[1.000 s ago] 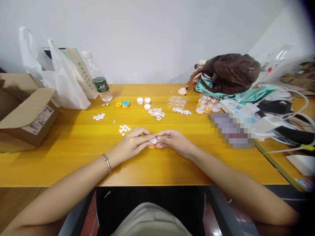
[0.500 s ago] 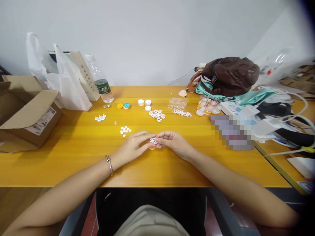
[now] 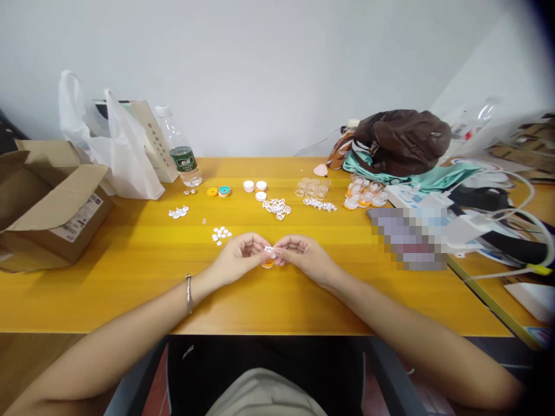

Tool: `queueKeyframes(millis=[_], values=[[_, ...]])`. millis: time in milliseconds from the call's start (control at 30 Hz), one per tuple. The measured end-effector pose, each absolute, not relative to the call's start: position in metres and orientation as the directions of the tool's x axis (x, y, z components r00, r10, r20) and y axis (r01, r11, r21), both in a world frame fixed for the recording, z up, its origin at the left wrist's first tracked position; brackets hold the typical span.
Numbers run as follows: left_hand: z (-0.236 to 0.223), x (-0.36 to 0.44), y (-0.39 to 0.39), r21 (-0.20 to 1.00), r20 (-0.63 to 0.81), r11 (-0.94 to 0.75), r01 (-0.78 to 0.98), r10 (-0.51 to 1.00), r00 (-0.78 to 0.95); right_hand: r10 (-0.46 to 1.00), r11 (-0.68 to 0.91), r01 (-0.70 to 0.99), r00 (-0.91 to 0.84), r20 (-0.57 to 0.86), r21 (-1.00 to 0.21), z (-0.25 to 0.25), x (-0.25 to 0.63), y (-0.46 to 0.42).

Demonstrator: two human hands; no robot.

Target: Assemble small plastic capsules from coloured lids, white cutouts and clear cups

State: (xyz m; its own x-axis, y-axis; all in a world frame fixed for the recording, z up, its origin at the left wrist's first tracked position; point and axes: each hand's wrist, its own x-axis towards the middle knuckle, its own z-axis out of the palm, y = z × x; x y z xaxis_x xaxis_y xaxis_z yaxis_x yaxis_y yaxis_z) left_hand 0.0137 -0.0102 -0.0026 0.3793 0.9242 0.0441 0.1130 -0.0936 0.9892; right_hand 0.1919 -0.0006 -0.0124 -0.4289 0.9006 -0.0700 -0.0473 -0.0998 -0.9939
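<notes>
From my distant seat I see, at the far left, a cardboard box (image 3: 80, 225) cut off by the picture's edge; I cannot make out its inside. Next, small white discs (image 3: 220, 234) lie near the left hand (image 3: 243, 255). This hand pinches a white openwork piece (image 3: 269, 250) between thumb and fingers; the fingertips partly cover it. Just below that piece, an orange round part (image 3: 267, 263) shows only partly, and I cannot tell if they touch. The right hand (image 3: 303, 257) pinches the same white piece from its side, its other fingers curled. Farther right, a flat device (image 3: 405, 240) is blurred into squares, and darkness hides the right edge.
</notes>
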Motion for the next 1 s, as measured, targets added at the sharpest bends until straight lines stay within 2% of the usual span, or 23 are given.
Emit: queueKeyframes(millis=[233,333,433,567,667,767,933,1000], values=[[0.001,0.015,-0.011,0.991,-0.008,-0.044,0.127,0.922,0.386,0.909,-0.056,-0.046,-0.416,-0.032,-0.997,-0.013,0.188,-0.004],[-0.001,0.012,-0.011,0.985,0.039,-0.105,0.136,0.908,0.417,0.903,-0.087,-0.061,-0.427,-0.053,-0.994,-0.012,0.190,-0.004],[-0.001,0.008,-0.011,0.954,0.145,-0.246,0.170,0.877,0.457,0.876,-0.171,-0.089,-0.469,-0.110,-0.981,-0.010,0.193,-0.003],[0.001,0.003,-0.013,0.778,0.317,-0.525,0.346,0.803,0.505,0.801,-0.359,-0.142,-0.554,-0.226,-0.923,-0.009,0.197,-0.002],[0.002,0.001,-0.015,0.632,0.361,-0.658,0.410,0.717,0.596,0.782,-0.410,-0.170,-0.571,-0.250,-0.896,-0.010,0.197,-0.002],[0.003,-0.001,-0.012,0.575,0.372,-0.701,0.421,0.683,0.629,0.817,-0.372,-0.192,-0.533,-0.222,-0.908,-0.012,0.196,0.000],[0.006,-0.004,0.011,0.534,0.394,-0.644,0.548,0.763,0.512,0.875,-0.270,-0.185,-0.457,-0.161,-0.945,-0.015,0.197,0.005],[0.009,-0.001,0.027,0.469,0.371,-0.669,0.576,0.741,0.559,0.871,-0.252,-0.176,-0.469,-0.144,-0.952,-0.017,0.197,0.006]])
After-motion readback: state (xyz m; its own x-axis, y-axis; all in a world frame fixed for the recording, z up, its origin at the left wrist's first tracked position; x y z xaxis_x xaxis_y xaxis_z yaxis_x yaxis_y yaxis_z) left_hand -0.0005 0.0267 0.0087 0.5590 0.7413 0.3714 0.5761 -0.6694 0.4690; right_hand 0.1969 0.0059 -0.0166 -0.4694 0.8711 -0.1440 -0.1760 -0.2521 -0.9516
